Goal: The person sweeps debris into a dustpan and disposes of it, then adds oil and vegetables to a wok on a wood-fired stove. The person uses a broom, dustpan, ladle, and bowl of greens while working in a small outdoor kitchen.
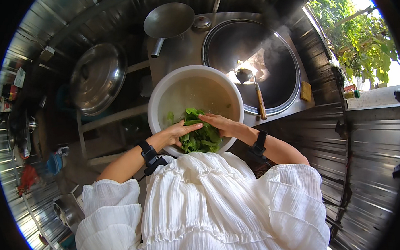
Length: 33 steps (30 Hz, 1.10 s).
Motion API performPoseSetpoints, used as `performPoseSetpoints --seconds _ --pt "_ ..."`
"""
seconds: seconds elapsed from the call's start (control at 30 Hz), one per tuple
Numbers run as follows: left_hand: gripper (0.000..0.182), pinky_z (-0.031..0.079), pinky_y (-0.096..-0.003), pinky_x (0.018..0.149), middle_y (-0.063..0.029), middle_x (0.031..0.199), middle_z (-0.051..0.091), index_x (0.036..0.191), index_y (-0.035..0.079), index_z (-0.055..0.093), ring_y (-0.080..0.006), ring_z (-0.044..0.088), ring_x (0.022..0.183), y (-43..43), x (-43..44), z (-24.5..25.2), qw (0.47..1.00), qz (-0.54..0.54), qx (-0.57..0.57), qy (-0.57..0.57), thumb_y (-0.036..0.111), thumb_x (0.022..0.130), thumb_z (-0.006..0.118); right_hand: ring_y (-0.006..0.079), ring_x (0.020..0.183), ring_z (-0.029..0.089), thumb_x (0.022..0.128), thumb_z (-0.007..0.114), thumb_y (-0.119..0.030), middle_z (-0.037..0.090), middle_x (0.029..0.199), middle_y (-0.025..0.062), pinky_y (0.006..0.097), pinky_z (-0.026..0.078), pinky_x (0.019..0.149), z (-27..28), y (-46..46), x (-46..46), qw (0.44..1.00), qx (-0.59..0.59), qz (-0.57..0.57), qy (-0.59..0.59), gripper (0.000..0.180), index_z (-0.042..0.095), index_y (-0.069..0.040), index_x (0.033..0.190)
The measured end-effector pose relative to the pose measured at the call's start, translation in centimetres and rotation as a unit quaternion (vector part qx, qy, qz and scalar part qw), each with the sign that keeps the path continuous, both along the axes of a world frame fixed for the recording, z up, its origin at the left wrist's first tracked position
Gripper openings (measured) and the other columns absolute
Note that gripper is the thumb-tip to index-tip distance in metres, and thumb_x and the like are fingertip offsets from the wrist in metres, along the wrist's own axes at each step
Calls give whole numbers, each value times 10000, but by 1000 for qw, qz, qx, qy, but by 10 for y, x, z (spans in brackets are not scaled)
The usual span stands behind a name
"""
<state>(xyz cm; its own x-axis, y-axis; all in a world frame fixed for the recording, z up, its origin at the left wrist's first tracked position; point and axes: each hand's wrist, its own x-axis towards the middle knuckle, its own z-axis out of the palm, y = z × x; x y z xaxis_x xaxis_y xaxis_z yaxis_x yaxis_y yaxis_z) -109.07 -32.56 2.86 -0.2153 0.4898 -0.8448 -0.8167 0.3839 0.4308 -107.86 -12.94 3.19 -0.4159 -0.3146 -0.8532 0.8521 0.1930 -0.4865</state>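
A white plastic basin (199, 68) of slightly cloudy water stands before me. Between my two hands, near its closest side, is a bunch of green leafy vegetables (201, 140). My left hand (179, 132) grips the leaves from the left, thumb laid across the top. From the right, my right hand (218, 124) presses on the same bunch with its fingers stretched over it. A few loose leaf pieces (170, 117) float at the left of the water. The undersides of both hands are hidden by the leaves.
Behind the basin a large wok (282, 71) steams on a metal stove, a wooden-handled ladle (260, 101) resting in it. A yellow sponge (306, 91) lies at its right edge. A smaller wok (169, 20) sits at the back left, with a big metal lid (98, 78) further left.
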Motion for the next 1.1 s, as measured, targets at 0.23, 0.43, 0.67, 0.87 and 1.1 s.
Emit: performPoseSetpoints --seconds 0.23,0.43,0.67,0.87,1.1 --pt "628 461 -592 822 -103 1307 419 1306 195 314 -304 449 1187 1 13 -18 984 162 72 -4 334 810 673 198 1085 532 874 547 -367 512 1235 90 371 495 847 -7 -30 -1 997 -17 -68 40 500 440 -130 1301" --pt "599 306 -659 913 -84 1284 431 1281 192 369 -286 392 1215 2 6 22 973 215 53 61 260 780 690 213 1045 547 855 543 -308 535 1189 116 376 491 852 30 -39 -5 984 -66 -144 82 464 467 -142 1282" --pt "565 299 -656 906 -53 1283 430 1297 188 372 -264 365 1226 2 -14 84 963 195 79 168 282 815 650 202 995 569 849 549 -303 558 1133 114 331 502 811 83 -36 -22 966 -31 -129 223 462 475 -119 1266" --pt "468 452 -555 830 -38 1190 490 1259 174 420 -218 460 1134 10 -26 130 945 200 108 234 225 841 624 184 921 593 840 555 -309 577 1075 112 318 523 752 131 -31 -35 943 -37 -112 312 447 496 -83 1222" --pt "481 505 -494 785 -44 1135 516 1222 169 440 -211 529 1049 17 -33 153 936 176 136 274 233 805 669 173 899 595 841 559 -311 581 1017 93 316 527 743 157 -22 -36 926 -17 -118 359 413 511 -57 1163"
